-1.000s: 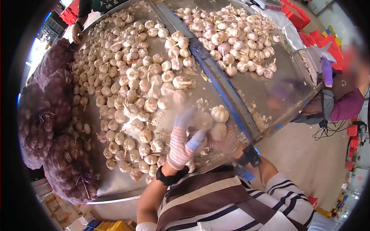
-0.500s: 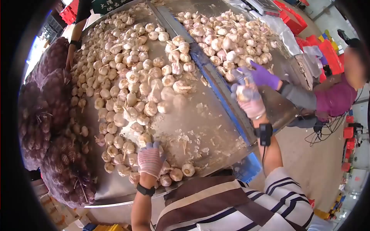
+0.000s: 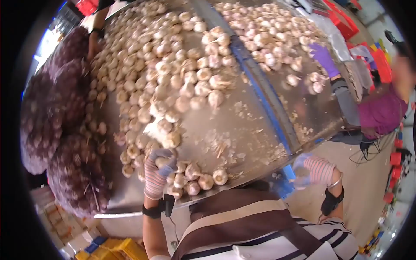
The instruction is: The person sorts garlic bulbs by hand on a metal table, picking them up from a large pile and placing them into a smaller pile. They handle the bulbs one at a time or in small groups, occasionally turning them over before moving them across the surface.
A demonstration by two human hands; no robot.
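Many garlic bulbs (image 3: 130, 78) lie spread over a metal table (image 3: 208, 130). At the near left part of the pile, my left hand (image 3: 158, 170), in a striped glove with grey-blue fingertips, is closed round a garlic bulb (image 3: 162, 162). My right hand (image 3: 313, 170), in a similar glove, is beyond the table's near edge, beside a blue crate (image 3: 284, 180). Its fingers are smeared by motion, and whether they hold anything is unclear. Several bulbs (image 3: 193, 188) sit just right of my left hand by the near edge.
A blue-edged metal divider (image 3: 260, 97) splits the table, with more garlic (image 3: 273, 32) beyond it. A co-worker's purple-gloved hand (image 3: 325, 58) is over that side. Purple net sacks (image 3: 78, 173) line the left edge, where another person's hand (image 3: 93, 45) shows. Garlic skins (image 3: 225, 147) are scattered mid-table.
My right hand has moved from over the divider down to the blue crate. My left hand has closed round a bulb. The co-worker's gloved hand has moved away to the right. The view has shifted.
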